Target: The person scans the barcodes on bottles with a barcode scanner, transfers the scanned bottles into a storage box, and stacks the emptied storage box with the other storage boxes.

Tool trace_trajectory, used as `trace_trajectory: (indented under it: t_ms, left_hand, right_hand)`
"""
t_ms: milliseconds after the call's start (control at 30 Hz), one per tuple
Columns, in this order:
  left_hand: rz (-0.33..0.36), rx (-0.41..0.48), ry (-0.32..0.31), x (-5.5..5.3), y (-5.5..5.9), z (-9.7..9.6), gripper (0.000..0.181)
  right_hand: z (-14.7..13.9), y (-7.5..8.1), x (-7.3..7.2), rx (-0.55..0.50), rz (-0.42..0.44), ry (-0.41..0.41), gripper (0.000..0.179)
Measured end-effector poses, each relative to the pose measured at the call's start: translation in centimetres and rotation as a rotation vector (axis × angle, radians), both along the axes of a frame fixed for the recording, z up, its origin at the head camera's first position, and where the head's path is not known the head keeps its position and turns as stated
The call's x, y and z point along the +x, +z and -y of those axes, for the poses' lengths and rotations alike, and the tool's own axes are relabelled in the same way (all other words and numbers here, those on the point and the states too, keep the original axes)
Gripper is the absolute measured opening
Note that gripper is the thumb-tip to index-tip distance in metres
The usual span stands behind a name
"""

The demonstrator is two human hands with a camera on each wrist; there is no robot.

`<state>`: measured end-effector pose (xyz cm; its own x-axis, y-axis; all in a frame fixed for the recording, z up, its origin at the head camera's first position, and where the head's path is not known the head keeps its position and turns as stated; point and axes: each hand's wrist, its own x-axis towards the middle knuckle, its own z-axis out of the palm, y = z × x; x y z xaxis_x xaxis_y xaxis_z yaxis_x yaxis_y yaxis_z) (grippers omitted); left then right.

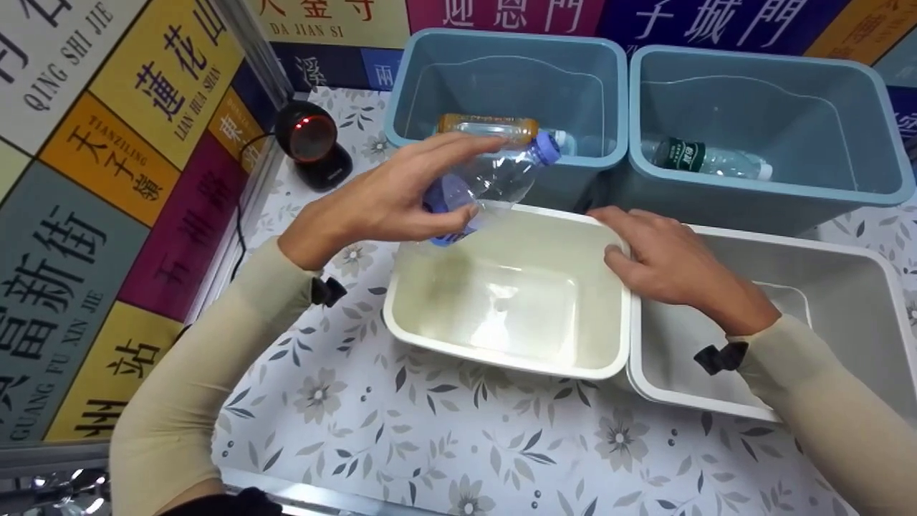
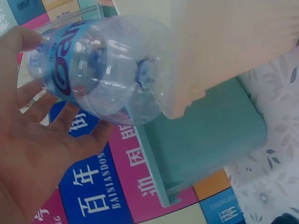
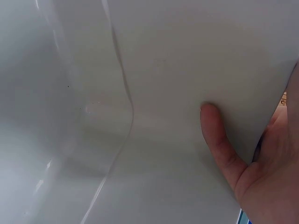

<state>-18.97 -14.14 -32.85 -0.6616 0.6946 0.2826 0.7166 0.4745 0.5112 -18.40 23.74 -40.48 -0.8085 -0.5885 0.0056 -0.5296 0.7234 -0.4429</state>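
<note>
My left hand [image 1: 394, 190] holds a clear plastic bottle [image 1: 494, 183] with a purple-blue cap and a blue-purple label. The bottle is above the back left part of a cream bin [image 1: 505, 365], its cap pointing up and to the right. In the left wrist view the thumb and fingers are around the label end of the bottle [image 2: 117, 70]. At the cream bin's back right corner, my right hand [image 1: 666, 261] grips the rim. Its thumb [image 3: 217, 135] lies against a pale wall in the right wrist view; its other fingers are mostly hidden there.
A second white bin [image 1: 888, 315] stands at the right. Behind are two blue-grey bins: the left one [image 1: 516, 43] holds an orange-labelled bottle [image 1: 491, 127], the right one [image 1: 774, 61] a green-labelled bottle [image 1: 709, 161]. A black scanner [image 1: 311, 143] stands at left on the floral tablecloth [image 1: 430, 444].
</note>
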Motion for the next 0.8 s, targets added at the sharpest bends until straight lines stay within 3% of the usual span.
trace_trajectory:
  t_ms: [300, 800]
  left_hand:
    - [-0.019, 0.068, -0.005, -0.3, -0.1, 0.6, 0.070]
    - [-0.079, 0.079, 0.047, -0.4, 1.7, 1.8, 0.071]
  right_hand:
    - [0.0, 0.1, 0.0, 0.003, 0.013, -0.004, 0.049]
    - [0.0, -0.1, -0.1, -0.014, -0.010, 0.017, 0.048]
